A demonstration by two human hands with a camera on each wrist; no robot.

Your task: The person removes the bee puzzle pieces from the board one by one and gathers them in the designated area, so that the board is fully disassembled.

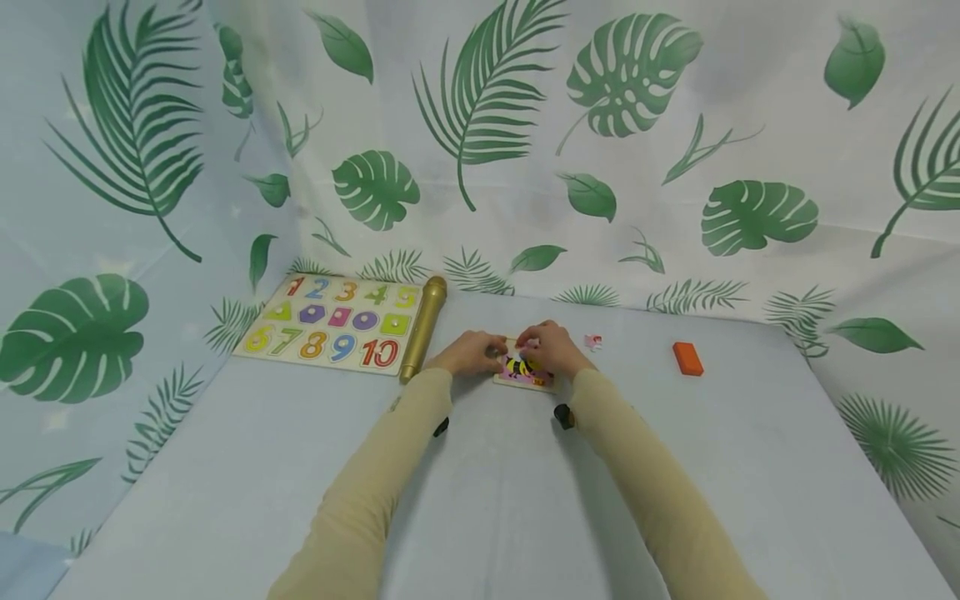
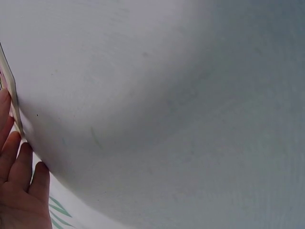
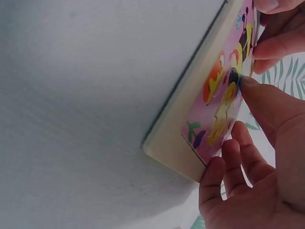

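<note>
A small wooden jigsaw puzzle (image 1: 525, 385) with a yellow-and-black bee on pink lies in front of me in the head view. My left hand (image 1: 472, 353) holds its left side, with fingertips (image 2: 10, 143) along the edge in the left wrist view. From the other side my right hand (image 1: 553, 347) grips the puzzle's far right edge. In the right wrist view the right thumb (image 3: 255, 90) presses on the picture of the puzzle (image 3: 217, 107), whose pale wooden border shows. Fingers of that hand curl at the puzzle's edge. Part of the picture is hidden beneath my hands.
A loose pink-and-white piece (image 1: 593, 342) lies right of the puzzle, with an orange block (image 1: 687, 358) farther right. At the left are a number-and-shape board (image 1: 281, 340) and a gold-coloured rod (image 1: 423, 328). A leaf-printed cloth (image 1: 510, 167) rises behind the table.
</note>
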